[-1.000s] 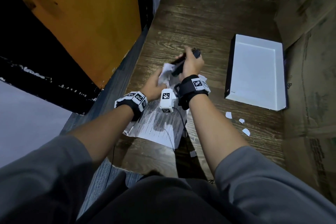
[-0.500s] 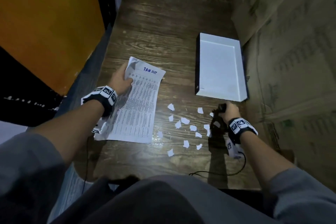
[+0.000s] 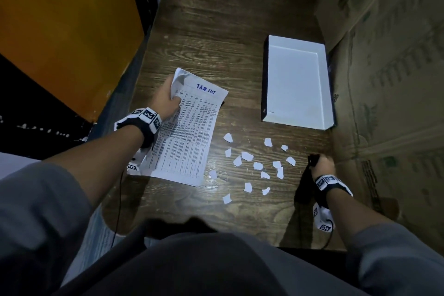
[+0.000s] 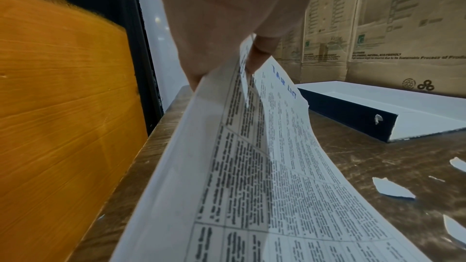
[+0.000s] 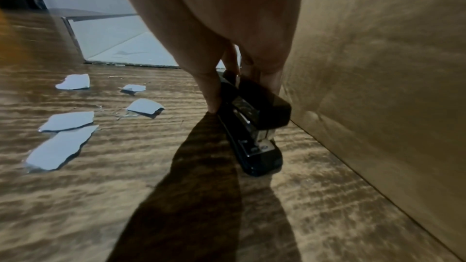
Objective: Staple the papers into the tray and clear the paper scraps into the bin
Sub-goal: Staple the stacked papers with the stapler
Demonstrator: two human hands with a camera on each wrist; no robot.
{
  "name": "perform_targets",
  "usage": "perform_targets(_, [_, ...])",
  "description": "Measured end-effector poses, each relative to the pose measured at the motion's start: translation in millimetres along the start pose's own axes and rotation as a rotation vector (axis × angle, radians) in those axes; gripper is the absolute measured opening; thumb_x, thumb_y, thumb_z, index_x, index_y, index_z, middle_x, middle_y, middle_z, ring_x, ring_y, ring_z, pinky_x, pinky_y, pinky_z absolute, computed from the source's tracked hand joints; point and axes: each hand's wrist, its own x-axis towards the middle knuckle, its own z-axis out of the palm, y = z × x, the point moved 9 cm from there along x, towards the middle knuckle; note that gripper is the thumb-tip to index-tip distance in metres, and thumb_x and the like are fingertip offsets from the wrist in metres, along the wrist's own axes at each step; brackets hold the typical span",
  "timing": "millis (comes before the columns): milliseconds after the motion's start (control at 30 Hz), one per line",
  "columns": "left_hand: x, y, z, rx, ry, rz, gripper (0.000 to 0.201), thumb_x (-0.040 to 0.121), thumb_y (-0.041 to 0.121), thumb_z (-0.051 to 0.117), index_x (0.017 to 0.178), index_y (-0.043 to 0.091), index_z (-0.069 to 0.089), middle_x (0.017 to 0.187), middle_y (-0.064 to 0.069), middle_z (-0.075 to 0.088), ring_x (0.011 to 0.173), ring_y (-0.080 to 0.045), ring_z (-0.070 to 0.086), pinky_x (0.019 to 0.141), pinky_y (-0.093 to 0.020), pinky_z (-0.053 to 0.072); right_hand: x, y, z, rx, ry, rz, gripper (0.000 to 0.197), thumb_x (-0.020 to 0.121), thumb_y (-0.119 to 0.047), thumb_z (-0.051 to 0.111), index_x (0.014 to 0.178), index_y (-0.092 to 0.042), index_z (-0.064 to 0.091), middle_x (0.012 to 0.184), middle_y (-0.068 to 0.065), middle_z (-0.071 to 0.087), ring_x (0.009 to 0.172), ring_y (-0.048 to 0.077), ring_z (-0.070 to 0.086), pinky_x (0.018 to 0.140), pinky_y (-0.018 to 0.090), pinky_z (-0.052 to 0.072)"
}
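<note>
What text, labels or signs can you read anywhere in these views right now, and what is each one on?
"TASK LIST", blue handwriting at the top of the papers gripped by the left hand.
"NATURAL, ECO-FRIENDLY" and "Sustainable Process of Produ", cut off at the frame edge, on the cardboard boxes; their other print is too blurred.
Printed table rows on the papers: too small to read.
White tray, stapler in the right hand, paper scraps: no readable text.

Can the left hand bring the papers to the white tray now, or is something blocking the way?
Probably yes. The left hand grips the papers at a corner, and only bare table lies between them and the tray. The scraps lie nearer the person.
</note>
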Motion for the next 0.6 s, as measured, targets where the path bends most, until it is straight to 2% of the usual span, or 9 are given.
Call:
perform_targets(133, [-4, 1, -11, 0.026, 0.083, -0.027, 0.046, 0.085, 0.003, 0.047, 0.129, 0.014, 0.046, 0.109, -0.007, 0.062, 0.096, -0.028, 0.062, 0.079, -0.043, 0.054, -9, -12, -8, 0.019, 0.011, 0.062, 0.070, 0.078, -0.013, 0.072, 0.136, -0.004, 0.034, 0.136, 0.029, 0.036, 0.123, 0.047, 0.039, 0.101, 0.055, 0.037])
perform_targets(167, [-5, 4, -18, 0.031, 0.118, -0.026, 0.043, 0.083, 0.007, 0.047, 0.126, 0.016, 0.047, 0.108, -0.008, 0.064, 0.094, -0.031, 0.064, 0.081, -0.048, 0.056, -15, -30, -19, 0.030, 0.068, 0.013, 0.077, 0.078, -0.014, 0.072, 0.141, -0.009, 0.028, 0.137, 0.026, 0.034, 0.125, 0.046, 0.036, 0.101, 0.055, 0.034])
perform_targets(233, [-13, 15, -31, 0.002, 0.161, 0.009, 0.043, 0.081, 0.011, 0.048, 0.123, 0.022, 0.049, 0.103, -0.008, 0.066, 0.091, -0.031, 0.065, 0.080, -0.052, 0.056, -35, -86, -38, 0.117, 0.127, -0.236, 0.076, 0.079, -0.012, 0.071, 0.143, -0.015, 0.029, 0.137, 0.021, 0.035, 0.126, 0.040, 0.038, 0.104, 0.050, 0.035])
perform_targets(300, [-26, 37, -42, -0.054, 0.128, 0.091, 0.047, 0.081, 0.011, 0.051, 0.124, 0.030, 0.050, 0.106, -0.011, 0.068, 0.094, -0.031, 0.066, 0.083, -0.051, 0.056, -65, -155, -45, 0.321, 0.002, -0.529, 0.069, 0.081, -0.012, 0.070, 0.141, -0.019, 0.036, 0.137, 0.012, 0.038, 0.128, 0.027, 0.041, 0.107, 0.038, 0.035])
perform_targets(367, [-37, 67, -51, -0.152, 0.032, 0.174, 0.050, 0.082, 0.009, 0.055, 0.126, 0.033, 0.050, 0.113, -0.011, 0.067, 0.103, -0.028, 0.066, 0.090, -0.050, 0.055, -96, -212, -43, 0.480, -0.194, -0.691, 0.073, 0.078, -0.016, 0.075, 0.140, -0.021, 0.037, 0.136, 0.007, 0.041, 0.125, 0.015, 0.042, 0.108, 0.032, 0.036])
perform_targets(433, [-43, 100, -63, -0.269, -0.027, 0.241, 0.049, 0.082, 0.005, 0.057, 0.126, 0.025, 0.051, 0.113, 0.002, 0.067, 0.104, -0.014, 0.066, 0.090, -0.036, 0.056, -116, -255, -41, 0.642, -0.354, -0.720, 0.087, 0.069, -0.022, 0.082, 0.141, -0.022, 0.034, 0.136, 0.000, 0.043, 0.125, 0.010, 0.041, 0.107, 0.032, 0.037])
perform_targets(500, [-43, 133, -77, -0.352, -0.015, 0.300, 0.044, 0.079, -0.002, 0.057, 0.116, 0.021, 0.054, 0.096, 0.016, 0.071, 0.090, -0.002, 0.066, 0.078, -0.023, 0.055, -123, -285, -43, 0.822, -0.460, -0.682, 0.091, 0.057, -0.028, 0.088, 0.135, -0.020, 0.040, 0.135, -0.003, 0.051, 0.125, 0.013, 0.049, 0.107, 0.039, 0.040])
perform_targets(567, [-36, 160, -81, -0.424, -0.017, 0.311, 0.045, 0.079, -0.015, 0.050, 0.108, 0.021, 0.053, 0.082, 0.019, 0.072, 0.079, 0.003, 0.066, 0.068, -0.017, 0.052, -128, -304, -48, 0.905, -0.551, -0.696, 0.065, 0.058, -0.019, 0.088, 0.116, -0.015, 0.058, 0.114, 0.001, 0.068, 0.107, 0.013, 0.065, 0.099, 0.042, 0.049])
perform_targets(600, [-31, 170, -81, -0.464, -0.017, 0.312, 0.047, 0.079, -0.019, 0.048, 0.106, 0.019, 0.053, 0.080, 0.018, 0.073, 0.076, 0.002, 0.067, 0.065, -0.016, 0.052, -128, -308, -52, 0.919, -0.575, -0.720, 0.047, 0.063, -0.010, 0.085, 0.104, -0.015, 0.064, 0.102, -0.002, 0.072, 0.095, 0.008, 0.069, 0.092, 0.037, 0.054])
